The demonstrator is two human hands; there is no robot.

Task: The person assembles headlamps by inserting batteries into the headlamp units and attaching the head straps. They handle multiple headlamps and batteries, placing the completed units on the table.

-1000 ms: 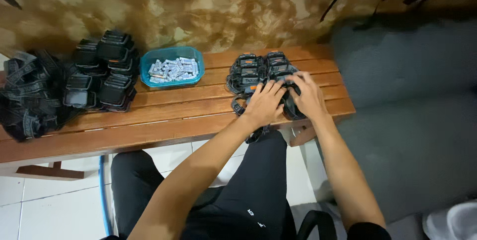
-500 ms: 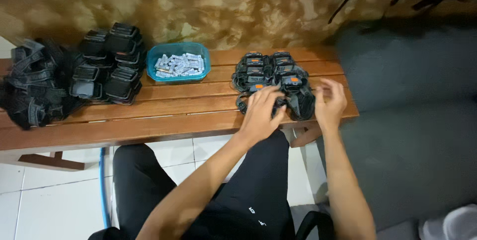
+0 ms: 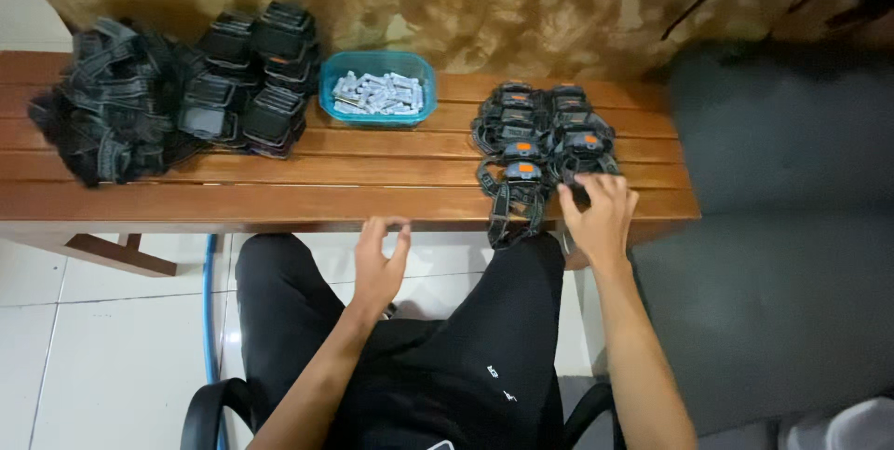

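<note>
Several black headlamps with orange buttons (image 3: pixel 543 138) lie in rows on the right part of a wooden slat bench (image 3: pixel 345 180). My right hand (image 3: pixel 601 217) rests at the bench's front edge, fingertips touching the strap of the nearest right headlamp (image 3: pixel 582 159). Another front headlamp's strap (image 3: pixel 512 208) hangs over the edge. My left hand (image 3: pixel 380 259) hovers below the bench's front edge over my lap, fingers curled and apart, holding nothing.
A blue plastic tub of small silvery parts (image 3: pixel 376 96) sits mid-bench at the back. Stacks of black lamp housings (image 3: pixel 251 82) and a heap of dark straps (image 3: pixel 107 115) fill the left end. A grey seat (image 3: pixel 782 189) is at right; white floor tiles lie below.
My left hand has left the headlamps and drawn back to the left, below the bench edge. My right hand has shifted onto the front right headlamp. The view has tilted slightly.
</note>
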